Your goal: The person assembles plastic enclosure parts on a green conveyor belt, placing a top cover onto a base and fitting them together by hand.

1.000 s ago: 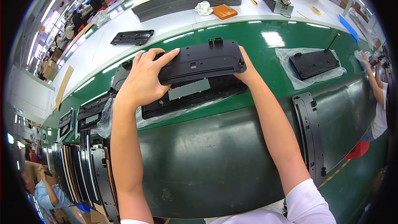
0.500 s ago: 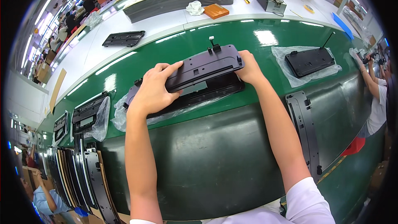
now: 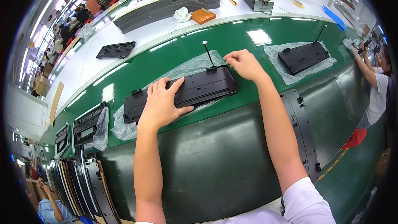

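Black panel (image 3: 212, 84): on plastic film (image 3: 122, 127), near worktop's (image 3: 232, 37) front edge
Left hand (image 3: 159, 105): fingers spread wide — laid across panel
Right hand (image 3: 245, 65): fingers curled beside panel's far-right corner — hold cannot be determined

Readable text: none recorded. Marks on the front of the grey box (image 3: 263, 6) were too small to make out
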{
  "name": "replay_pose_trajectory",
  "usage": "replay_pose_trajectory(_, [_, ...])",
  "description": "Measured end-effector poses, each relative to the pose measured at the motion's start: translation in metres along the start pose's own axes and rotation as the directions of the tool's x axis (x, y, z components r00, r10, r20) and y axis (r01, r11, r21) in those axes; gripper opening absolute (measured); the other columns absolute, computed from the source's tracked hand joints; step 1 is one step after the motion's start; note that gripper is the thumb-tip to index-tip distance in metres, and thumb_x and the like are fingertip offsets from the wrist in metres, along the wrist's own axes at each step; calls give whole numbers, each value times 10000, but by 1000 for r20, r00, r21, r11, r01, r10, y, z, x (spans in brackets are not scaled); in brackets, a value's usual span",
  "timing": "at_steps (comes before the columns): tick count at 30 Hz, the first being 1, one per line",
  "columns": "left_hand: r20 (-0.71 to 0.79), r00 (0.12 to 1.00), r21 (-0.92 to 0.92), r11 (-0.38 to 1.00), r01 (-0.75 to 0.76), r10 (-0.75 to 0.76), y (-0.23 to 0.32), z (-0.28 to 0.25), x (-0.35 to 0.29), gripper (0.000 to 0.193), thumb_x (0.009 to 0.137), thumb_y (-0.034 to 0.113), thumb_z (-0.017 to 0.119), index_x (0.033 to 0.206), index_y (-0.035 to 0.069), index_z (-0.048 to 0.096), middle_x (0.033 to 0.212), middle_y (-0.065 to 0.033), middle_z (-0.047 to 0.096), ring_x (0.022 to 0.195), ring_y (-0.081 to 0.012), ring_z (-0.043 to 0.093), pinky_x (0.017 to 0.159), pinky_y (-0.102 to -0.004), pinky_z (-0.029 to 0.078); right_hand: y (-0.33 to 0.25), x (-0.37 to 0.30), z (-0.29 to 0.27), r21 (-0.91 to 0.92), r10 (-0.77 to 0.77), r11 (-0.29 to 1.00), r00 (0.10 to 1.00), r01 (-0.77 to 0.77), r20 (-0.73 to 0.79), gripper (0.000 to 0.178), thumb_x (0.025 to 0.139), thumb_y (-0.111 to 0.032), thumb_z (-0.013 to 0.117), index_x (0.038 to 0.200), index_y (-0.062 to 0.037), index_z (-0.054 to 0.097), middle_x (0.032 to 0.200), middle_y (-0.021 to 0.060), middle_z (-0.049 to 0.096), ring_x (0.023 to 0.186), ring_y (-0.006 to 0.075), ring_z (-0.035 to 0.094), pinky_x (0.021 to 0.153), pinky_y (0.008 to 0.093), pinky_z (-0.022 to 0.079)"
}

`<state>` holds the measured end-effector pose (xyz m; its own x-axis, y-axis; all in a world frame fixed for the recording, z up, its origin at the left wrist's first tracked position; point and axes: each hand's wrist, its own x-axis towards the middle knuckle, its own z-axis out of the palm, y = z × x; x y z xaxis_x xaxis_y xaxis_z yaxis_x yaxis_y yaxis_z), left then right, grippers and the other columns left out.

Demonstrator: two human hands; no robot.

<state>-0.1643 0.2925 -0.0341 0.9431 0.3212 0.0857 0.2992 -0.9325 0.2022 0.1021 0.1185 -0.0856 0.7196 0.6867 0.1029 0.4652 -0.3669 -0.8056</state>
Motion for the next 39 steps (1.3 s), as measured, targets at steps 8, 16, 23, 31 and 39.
replay_pose_trajectory(8, [-19,1000,43,999,-1,2,14,12,7,910,730,479,907,1503,149,558,1457,-242,492,1380,-451,430,1192,-525,351,-8,-37,26,-434,30,900,1000,-25,5,408,1017,-305,609,1315,-27,581,1263,260,622,1088,490,662,977,554,536])
replay_pose_trajectory(16, [-232,970,209,978,-23,72,-1,12,-18,640,872,435,791,1410,132,621,1504,-267,497,1431,-428,433,1218,-564,286,17,-37,26,-366,-68,930,995,36,-76,417,932,-13,531,1336,-85,599,1230,299,594,1073,514,643,960,561,539])
replay_pose_trajectory(23, [-422,899,-37,993,112,-117,-72,2,-73,491,867,265,812,1301,73,686,1422,-267,582,1248,-426,600,1083,-465,468,-3,-20,4,-444,-29,894,996,64,87,458,852,67,527,1275,-30,672,1232,295,681,1192,458,635,1066,487,504])
replay_pose_trajectory(31, [-369,894,-443,894,71,-254,-89,4,-67,356,931,244,773,1221,53,696,976,-225,749,866,-369,734,802,-391,553,-35,25,-18,-627,303,778,896,-36,324,480,892,42,487,1318,-39,694,1094,224,745,761,342,770,662,386,661])
replay_pose_trajectory(39, [-326,888,-500,856,130,-325,-86,0,-61,340,901,277,804,1084,-5,747,865,-243,740,739,-377,703,719,-410,537,-40,46,-24,-684,380,729,837,-8,395,577,833,89,490,1338,-85,707,1070,181,748,747,274,752,631,373,652])
